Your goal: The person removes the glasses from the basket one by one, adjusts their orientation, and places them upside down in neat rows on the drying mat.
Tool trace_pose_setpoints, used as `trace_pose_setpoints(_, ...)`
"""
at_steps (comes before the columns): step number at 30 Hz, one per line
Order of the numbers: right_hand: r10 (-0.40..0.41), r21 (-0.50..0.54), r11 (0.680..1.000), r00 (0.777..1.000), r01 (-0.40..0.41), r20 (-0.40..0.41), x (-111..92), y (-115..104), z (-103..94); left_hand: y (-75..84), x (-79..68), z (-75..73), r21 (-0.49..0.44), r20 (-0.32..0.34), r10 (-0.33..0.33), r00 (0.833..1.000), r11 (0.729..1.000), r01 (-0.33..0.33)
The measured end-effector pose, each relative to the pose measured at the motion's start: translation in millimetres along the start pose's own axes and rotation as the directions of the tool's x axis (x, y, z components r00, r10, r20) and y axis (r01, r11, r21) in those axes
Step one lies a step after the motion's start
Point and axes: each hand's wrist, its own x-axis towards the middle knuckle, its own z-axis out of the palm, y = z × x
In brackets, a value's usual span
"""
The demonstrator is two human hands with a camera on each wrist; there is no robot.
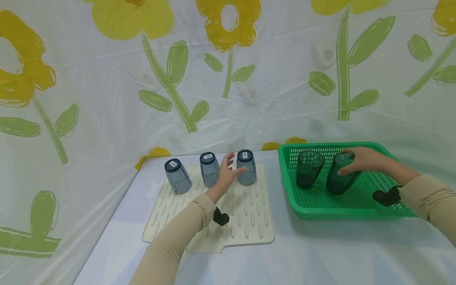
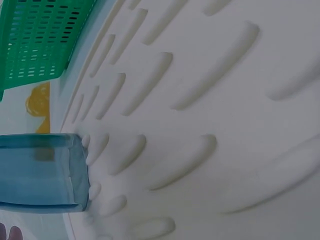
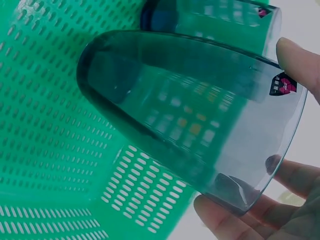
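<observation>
In the green basket [image 1: 350, 213] my right hand [image 1: 367, 159] grips a drinking glass [image 1: 339, 180] by its rim. Seen from the right wrist, the thumb [image 3: 297, 62] lies beside the glass's dark sticker, and fingers reach the opposite side of the rim. That glass leans, mouth up. A second clear glass [image 1: 309, 170] stands mouth up to its left. Over the cream drying mat [image 1: 246, 221], my left hand [image 1: 227, 174] has its fingers spread beside an upside-down bluish glass [image 1: 246, 168], holding nothing. Fingertips [image 2: 14, 233] show at the corner of the left wrist view.
Two more upside-down glasses, a middle one [image 1: 209, 170] and a left one [image 1: 178, 177], stand along the mat's back part. A flower-printed sheet [image 1: 270, 103] hangs behind the table. The basket's raised near wall stands right of the mat.
</observation>
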Motion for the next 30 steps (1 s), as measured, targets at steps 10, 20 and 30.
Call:
trace_pose_setpoints(10, 0.01, -0.044, 0.999, 1.0, -0.012, -0.029, -12, -7, -10.5, 14.2, -9.9, -6.1, -0.007, 0.028, 0.018, 0.999, 1.0, -0.017)
trace_pose_setpoints(20, 0.049, -0.004, 0.999, 0.999, -0.049, 0.002, -26, -14, -22.4, 52.3, -40.2, -4.7, -0.028, 0.051, 0.055, 0.997, 0.998, -0.054)
trace_pose_setpoints(30, 0.057, -0.017, 0.998, 0.998, -0.057, -0.006, -34, -19, -28.3, 46.8, -51.4, -3.6, -0.12, 0.131, 0.057, 0.99, 0.992, -0.042)
